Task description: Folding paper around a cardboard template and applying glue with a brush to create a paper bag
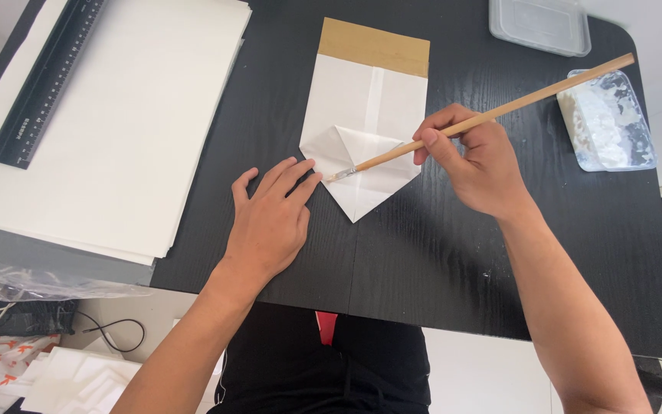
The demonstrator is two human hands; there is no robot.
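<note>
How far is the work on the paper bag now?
Done: the paper bag lies flat, its lower end folded to a point. In hand: the right hand holds a brush, tip on the folded flaps; the left hand presses the bag's edge. Left: the flaps look open, not yet pressed shut.

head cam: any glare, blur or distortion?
Head view: sharp and evenly lit. Mild sheen on the black wooden table; the stack of white paper sheets is near blown out; soft shadow under the left hand; no motion blur on the right hand; slight wide-angle bend at edges.
</note>
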